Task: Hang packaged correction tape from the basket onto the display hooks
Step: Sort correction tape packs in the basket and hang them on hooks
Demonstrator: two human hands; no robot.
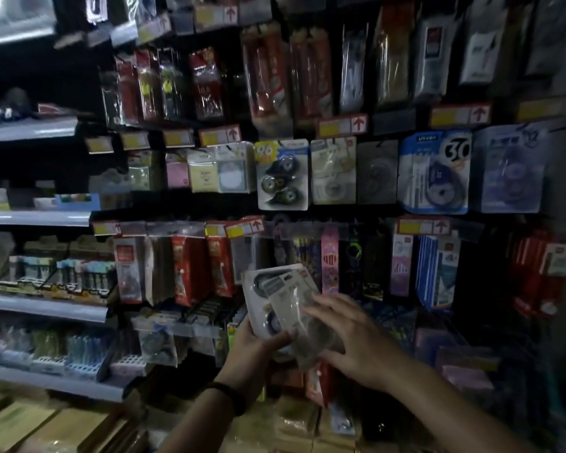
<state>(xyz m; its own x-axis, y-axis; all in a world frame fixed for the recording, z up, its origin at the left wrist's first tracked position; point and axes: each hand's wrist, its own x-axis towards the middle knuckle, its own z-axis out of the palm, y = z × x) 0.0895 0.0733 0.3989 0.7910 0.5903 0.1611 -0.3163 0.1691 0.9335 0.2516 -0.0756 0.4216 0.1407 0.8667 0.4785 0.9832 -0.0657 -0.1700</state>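
The packaged correction tape [276, 299] sits low in the middle of the view, a small stack of clear blister packs with white cards, held up in front of the lower rows of the display and standing roughly upright with its long axis tilted a little to the left at the top. The left hand [258, 349] clasps the stack from below and behind, thumb wrapped over the front of the lower edge, so it is closed on the packs and carries their weight. The right hand [347, 338] lies just to the right, fingers spread and half open, its fingertips [311, 310] resting on the face of the front pack as if to peel one off; whether it has a real pinch on that pack I cannot tell. The matching goods, a row of correction tape packs [282, 174] already on hooks, hang well above and slightly right of the held stack, with a price tag strip [244, 226] between. Judging from this, the coming move is upward and a touch right, and the right hand is the nearer and freer one to lift a single pack to a hook. The hooks themselves are hidden behind the hanging packs, and no basket is in view. A dark band [229, 395] circles the left wrist.
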